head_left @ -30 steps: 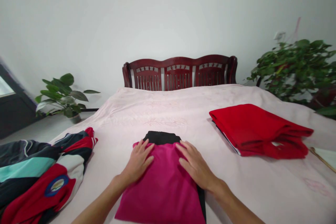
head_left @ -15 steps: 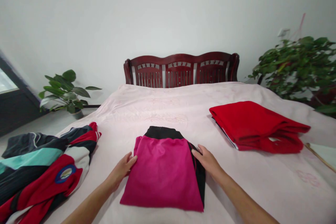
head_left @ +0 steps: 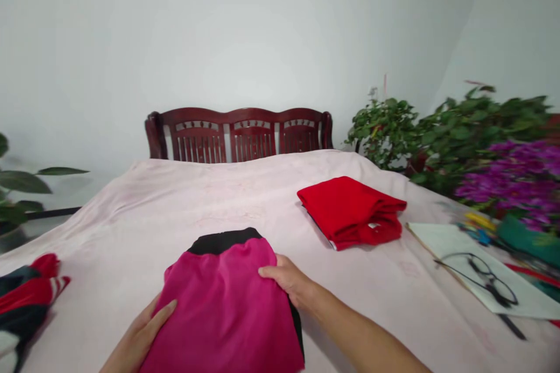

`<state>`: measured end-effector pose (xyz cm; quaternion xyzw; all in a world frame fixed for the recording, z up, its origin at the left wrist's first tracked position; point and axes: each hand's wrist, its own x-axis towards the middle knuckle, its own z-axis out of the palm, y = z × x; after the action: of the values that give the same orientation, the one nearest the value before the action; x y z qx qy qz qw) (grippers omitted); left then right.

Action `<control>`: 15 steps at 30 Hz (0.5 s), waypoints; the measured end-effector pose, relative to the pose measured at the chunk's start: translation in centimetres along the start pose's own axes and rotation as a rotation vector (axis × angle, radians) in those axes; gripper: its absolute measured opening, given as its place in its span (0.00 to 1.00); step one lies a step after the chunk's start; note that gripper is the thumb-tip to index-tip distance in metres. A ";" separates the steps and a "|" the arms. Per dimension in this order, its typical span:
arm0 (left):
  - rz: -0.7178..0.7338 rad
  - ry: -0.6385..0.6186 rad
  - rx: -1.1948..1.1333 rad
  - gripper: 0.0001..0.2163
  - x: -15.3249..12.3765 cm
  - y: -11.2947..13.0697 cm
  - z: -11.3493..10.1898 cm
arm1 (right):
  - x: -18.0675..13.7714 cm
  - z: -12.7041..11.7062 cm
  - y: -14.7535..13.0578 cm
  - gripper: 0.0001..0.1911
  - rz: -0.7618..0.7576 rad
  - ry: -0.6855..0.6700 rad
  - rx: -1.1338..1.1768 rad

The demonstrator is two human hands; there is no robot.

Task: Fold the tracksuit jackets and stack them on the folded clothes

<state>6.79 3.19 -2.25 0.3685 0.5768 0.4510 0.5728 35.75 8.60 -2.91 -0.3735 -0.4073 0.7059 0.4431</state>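
A folded magenta garment with black trim (head_left: 225, 297) lies on the pink bedspread (head_left: 245, 198) right in front of me. My left hand (head_left: 140, 332) grips its left edge, fingers tucked under the fabric. My right hand (head_left: 286, 281) holds its right edge, thumb on top and fingers curled beneath. The garment looks slightly lifted between both hands.
A folded red garment (head_left: 352, 211) lies to the right. Further right are a white paper (head_left: 472, 268) with glasses (head_left: 483, 277), pens and purple flowers (head_left: 510, 175). Crumpled red, black and white clothes (head_left: 26, 297) sit at the left edge. A dark wooden headboard (head_left: 238, 134) stands behind.
My hands went from pressing flat on top of the magenta garment to gripping its two sides. The view has swung right, bringing the paper, glasses and flowers into sight.
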 end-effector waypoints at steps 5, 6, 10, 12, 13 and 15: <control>0.122 -0.077 -0.061 0.23 0.0 3.0 8.1 | -4.1 -4.6 -9.3 0.22 -0.179 0.100 -0.101; 0.152 -0.115 -0.096 0.23 0.4 3.8 10.4 | -4.9 -5.8 -11.5 0.21 -0.219 0.128 -0.145; 0.338 -0.301 -0.193 0.24 2.9 8.1 20.8 | -6.5 -11.9 -20.8 0.19 -0.346 0.301 -0.373; 0.423 -0.388 -0.243 0.22 4.7 10.7 26.3 | -6.6 -15.7 -25.7 0.20 -0.385 0.379 -0.501; 0.467 -0.435 -0.239 0.21 5.5 11.9 28.9 | -6.5 -17.6 -28.1 0.23 -0.415 0.433 -0.584; 0.446 -0.534 -0.141 0.19 7.1 13.6 33.2 | -6.1 -21.5 -31.8 0.27 -0.395 0.588 -0.845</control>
<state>37.99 17.51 10.38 0.5498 0.2796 0.4912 0.6151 67.07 16.93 18.57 -0.6168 -0.5766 0.2503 0.4738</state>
